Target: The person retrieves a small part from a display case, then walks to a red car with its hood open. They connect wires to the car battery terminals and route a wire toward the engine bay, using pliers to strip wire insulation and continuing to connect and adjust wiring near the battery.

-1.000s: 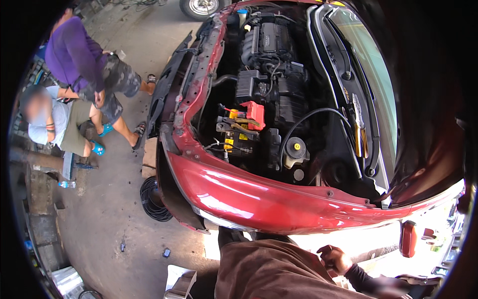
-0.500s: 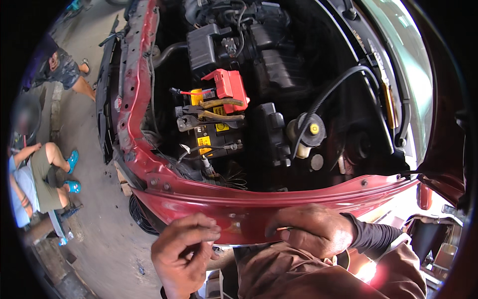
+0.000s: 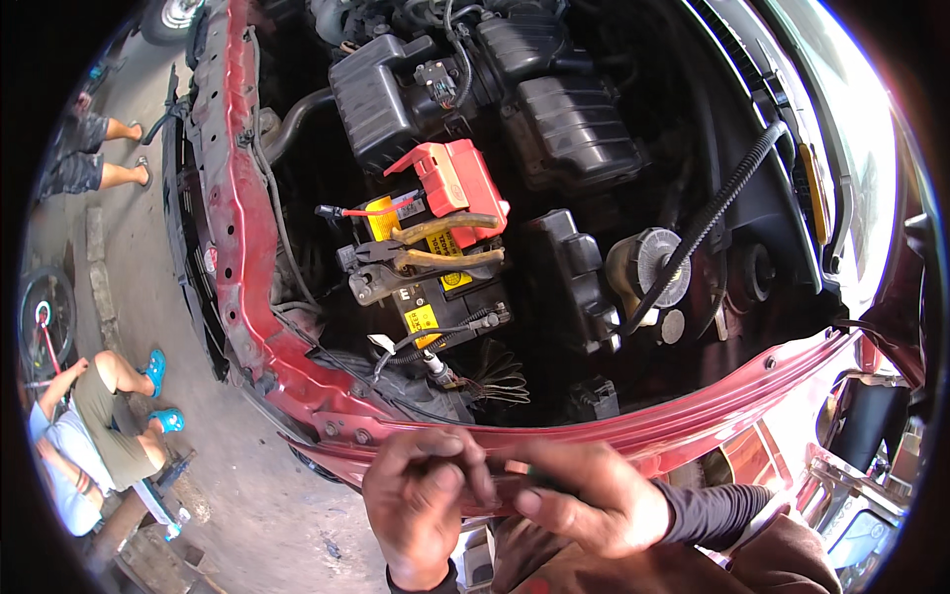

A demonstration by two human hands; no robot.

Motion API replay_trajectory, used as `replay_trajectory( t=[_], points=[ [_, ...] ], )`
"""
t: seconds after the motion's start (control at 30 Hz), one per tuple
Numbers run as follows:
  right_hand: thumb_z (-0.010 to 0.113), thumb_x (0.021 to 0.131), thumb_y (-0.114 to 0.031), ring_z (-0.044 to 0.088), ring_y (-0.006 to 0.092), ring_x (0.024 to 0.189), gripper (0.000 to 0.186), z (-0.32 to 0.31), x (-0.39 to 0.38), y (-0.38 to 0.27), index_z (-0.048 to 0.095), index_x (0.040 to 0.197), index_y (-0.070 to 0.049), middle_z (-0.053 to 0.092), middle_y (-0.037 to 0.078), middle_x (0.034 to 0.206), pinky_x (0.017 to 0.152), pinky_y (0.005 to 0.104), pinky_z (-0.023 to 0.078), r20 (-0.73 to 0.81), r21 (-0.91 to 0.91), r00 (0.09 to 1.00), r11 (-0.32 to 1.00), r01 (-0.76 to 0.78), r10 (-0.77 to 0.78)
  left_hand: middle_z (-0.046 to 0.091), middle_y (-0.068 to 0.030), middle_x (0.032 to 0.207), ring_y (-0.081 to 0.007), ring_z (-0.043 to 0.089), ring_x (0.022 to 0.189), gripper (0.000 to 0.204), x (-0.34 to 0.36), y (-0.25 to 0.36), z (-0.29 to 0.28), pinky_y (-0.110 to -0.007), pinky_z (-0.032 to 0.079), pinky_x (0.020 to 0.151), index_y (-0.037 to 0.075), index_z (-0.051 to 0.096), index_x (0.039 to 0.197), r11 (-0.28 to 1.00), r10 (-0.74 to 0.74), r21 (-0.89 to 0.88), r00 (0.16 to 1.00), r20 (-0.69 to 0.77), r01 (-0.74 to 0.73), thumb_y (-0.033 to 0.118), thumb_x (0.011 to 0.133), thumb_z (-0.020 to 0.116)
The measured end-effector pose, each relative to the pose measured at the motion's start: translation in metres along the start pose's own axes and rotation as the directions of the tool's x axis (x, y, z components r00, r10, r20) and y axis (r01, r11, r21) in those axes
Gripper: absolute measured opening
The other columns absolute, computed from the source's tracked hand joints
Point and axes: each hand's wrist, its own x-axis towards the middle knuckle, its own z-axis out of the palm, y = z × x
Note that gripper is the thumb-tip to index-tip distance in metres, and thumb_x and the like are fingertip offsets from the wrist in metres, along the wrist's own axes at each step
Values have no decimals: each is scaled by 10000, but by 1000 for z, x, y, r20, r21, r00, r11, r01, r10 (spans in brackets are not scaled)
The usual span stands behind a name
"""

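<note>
Over the red fender (image 3: 693, 421) at the near edge of an open engine bay, my two hands face each other. My left hand (image 3: 424, 500) has its fingers curled in toward the thumb; whatever sits between them is hidden. Opposite it, my right hand (image 3: 599, 507) is closed, index finger and thumb forward. A tiny orange and greenish bit (image 3: 517, 467) shows by the right fingertips, too small to name. Beyond the hands, pliers (image 3: 450, 259) with worn yellow handles lie across the black car battery (image 3: 465, 297). A red terminal cover (image 3: 460, 183) stands raised behind them.
Cables and a bundle of thin bare wires (image 3: 500, 374) lie near the battery. A corrugated black hose (image 3: 727, 203) crosses by a round reservoir (image 3: 658, 267). One seated person (image 3: 99, 426) and a standing person's legs (image 3: 89, 158) are on the left.
Both hands have come closer together; the left moved rightward and the right turned inward. The view has shifted, so the engine bay appears larger. The pliers still lie on the battery.
</note>
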Motion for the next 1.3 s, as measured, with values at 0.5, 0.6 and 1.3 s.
replay_trajectory(
  t=[0.5, 0.6, 1.3],
  points=[
    [621, 952, -105, 685, 476, 878, 216, -64, 55, 3, 643, 1111, 40, 693, 294, 907, 763, 521, 538, 173, -300, 968, 946, -122, 180, 696, -126, 865, -290, 688, 766, 153, 68, 21, -1, -361, 543, 683, 10, 728, 954, 180, -61, 889, 897, 438, -422, 114, 868, 800],
    [623, 940, -95, 700, 470, 905, 236, -67, 70, 26, 656, 1122, 52, 695, 319, 907, 784, 522, 550, 103, -392, 982, 914, -105, 157, 691, -131, 852, -327, 682, 789, 103, 93, 15, -11, -402, 537, 709, 33, 723, 894, 180, -246, 963, 939, 241, -200, 112, 864, 781],
    [556, 980, -150, 702, 436, 1050, 310, -79, 98, 146, 710, 1122, 78, 717, 315, 1064, 969, 482, 540, 12, -380, 901, 836, -396, 433, 588, -64, 941, -241, 599, 975, 168, 154, -25, -26, -361, 498, 770, 57, 763, 920, -459, -599, 488, 664, 447, -742, 86, 775, 683]
  ],
)
